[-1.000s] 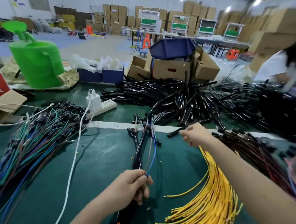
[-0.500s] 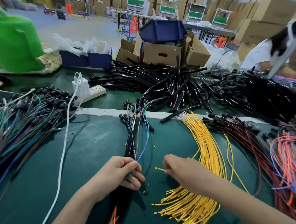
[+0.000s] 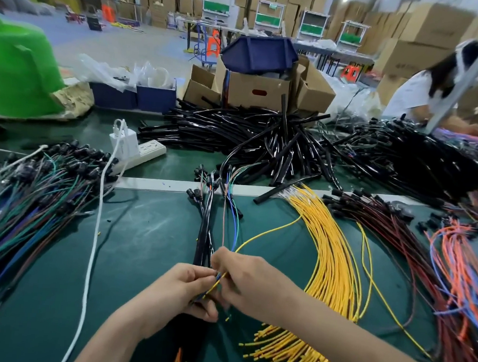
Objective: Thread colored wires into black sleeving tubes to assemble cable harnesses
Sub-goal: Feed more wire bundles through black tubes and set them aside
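Note:
My left hand [image 3: 182, 291] grips the near end of a harness bundle [image 3: 205, 234] of black sleeving with loose blue, green and pink wires. My right hand [image 3: 252, 281] pinches one yellow wire [image 3: 268, 232], whose tip lies against the wire ends in my left hand. The wire arcs away to the right toward a thick pile of yellow wires [image 3: 333, 263]. A heap of black sleeving tubes [image 3: 251, 137] lies across the table's far side.
Green, blue and dark wires with black connectors [image 3: 32, 197] fan out at left. Dark red wires [image 3: 395, 233] and orange and blue wires [image 3: 460, 264] lie at right. A white power strip [image 3: 148, 151] and cord, cardboard boxes [image 3: 253, 90], and a person [image 3: 419, 93] at far right.
My right hand came back from the sleeving pile, took a yellow wire from the pile and brought its end to my left hand. The view tilted down and nearer.

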Demonstrator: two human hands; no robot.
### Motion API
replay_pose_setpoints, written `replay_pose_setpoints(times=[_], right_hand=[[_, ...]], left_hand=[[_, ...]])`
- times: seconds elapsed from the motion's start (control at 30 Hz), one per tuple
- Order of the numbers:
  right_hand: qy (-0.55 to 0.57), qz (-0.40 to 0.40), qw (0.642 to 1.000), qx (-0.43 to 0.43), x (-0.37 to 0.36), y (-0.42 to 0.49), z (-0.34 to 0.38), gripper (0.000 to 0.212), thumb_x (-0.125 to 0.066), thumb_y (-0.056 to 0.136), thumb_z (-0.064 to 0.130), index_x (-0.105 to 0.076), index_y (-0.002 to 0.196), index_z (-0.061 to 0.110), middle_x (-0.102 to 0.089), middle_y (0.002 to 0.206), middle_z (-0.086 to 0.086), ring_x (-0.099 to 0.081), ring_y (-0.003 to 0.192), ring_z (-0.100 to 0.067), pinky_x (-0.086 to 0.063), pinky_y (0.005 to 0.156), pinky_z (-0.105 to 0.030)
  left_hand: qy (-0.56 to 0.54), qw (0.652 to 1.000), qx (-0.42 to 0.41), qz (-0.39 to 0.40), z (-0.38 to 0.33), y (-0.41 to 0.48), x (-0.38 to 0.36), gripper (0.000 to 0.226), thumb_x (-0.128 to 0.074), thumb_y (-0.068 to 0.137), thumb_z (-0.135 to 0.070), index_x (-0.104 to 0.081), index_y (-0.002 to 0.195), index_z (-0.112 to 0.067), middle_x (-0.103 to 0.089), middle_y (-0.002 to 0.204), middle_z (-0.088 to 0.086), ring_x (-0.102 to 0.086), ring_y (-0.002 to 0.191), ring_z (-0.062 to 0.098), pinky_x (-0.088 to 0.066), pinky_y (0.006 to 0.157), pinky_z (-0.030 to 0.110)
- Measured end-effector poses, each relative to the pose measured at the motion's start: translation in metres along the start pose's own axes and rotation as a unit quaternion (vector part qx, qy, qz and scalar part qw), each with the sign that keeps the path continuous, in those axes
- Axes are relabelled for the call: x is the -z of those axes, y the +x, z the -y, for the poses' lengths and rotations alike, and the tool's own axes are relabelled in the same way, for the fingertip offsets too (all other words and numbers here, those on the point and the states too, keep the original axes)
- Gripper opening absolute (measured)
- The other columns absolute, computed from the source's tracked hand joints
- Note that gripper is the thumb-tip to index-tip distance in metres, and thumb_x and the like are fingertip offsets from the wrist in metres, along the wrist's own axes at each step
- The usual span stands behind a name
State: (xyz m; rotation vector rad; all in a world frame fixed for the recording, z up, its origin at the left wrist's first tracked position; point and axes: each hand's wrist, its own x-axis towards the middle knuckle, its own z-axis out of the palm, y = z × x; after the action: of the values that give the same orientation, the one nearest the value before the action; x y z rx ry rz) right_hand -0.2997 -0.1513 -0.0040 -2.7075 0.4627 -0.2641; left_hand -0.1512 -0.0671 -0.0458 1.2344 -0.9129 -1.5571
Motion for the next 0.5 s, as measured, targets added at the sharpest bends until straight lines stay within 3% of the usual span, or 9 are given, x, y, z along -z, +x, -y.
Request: replay_pose_setpoints(times=[0.17, 0.3, 0.4, 0.5], right_hand=[[-0.058, 0.021, 0.998, -0.001, -0.004, 0.004, 0.004, 0.019, -0.043, 0.096, 0.016, -0.041, 0.114, 0.01, -0.061, 0.103, -0.01, -0.06, 0.091, -0.033, -0.047, 0.078, -0.045], [-0.001, -0.091, 0.995, -0.05, 0.015, -0.006, -0.023, 0.025, -0.06, 0.089, 0.03, -0.05, 0.107, 0.016, -0.06, 0.104, 0.003, -0.059, 0.069, -0.016, -0.046, 0.068, -0.031], [-0.028, -0.237, 0.948, -0.213, 0.055, -0.012, -0.103, 0.011, -0.064, 0.087, 0.023, -0.057, 0.09, 0.015, -0.064, 0.092, 0.003, -0.057, 0.067, -0.015, -0.042, 0.067, -0.03], [-0.097, -0.256, 0.864, -0.423, 0.091, -0.036, -0.193, 0.01, -0.058, 0.088, 0.013, -0.066, 0.091, 0.011, -0.068, 0.098, -0.012, -0.06, 0.094, -0.032, -0.044, 0.08, -0.035]], left_hand=[[0.01, 1.0, -0.013, -0.016, 0.001, 0.0, 0.001, 0.024, -0.042, 0.098, -0.008, -0.061, 0.102, 0.006, -0.06, 0.069, 0.007, -0.054, 0.055, 0.012, -0.054, 0.066, 0.029], [0.008, 0.999, -0.014, -0.05, 0.004, 0.002, 0.001, 0.023, -0.041, 0.098, -0.003, -0.06, 0.107, 0.007, -0.052, 0.058, 0.002, -0.045, 0.046, 0.009, -0.055, 0.057, 0.028], [-0.035, 0.997, -0.011, -0.067, 0.003, 0.004, 0.002, 0.019, -0.041, 0.096, -0.004, -0.059, 0.098, 0.003, -0.047, 0.056, 0.003, -0.046, 0.045, 0.011, -0.054, 0.054, 0.03], [-0.11, 0.992, -0.017, -0.06, 0.0, 0.004, 0.005, 0.011, -0.049, 0.085, -0.012, -0.055, 0.089, -0.003, -0.045, 0.057, 0.005, -0.049, 0.046, 0.016, -0.056, 0.055, 0.035]])
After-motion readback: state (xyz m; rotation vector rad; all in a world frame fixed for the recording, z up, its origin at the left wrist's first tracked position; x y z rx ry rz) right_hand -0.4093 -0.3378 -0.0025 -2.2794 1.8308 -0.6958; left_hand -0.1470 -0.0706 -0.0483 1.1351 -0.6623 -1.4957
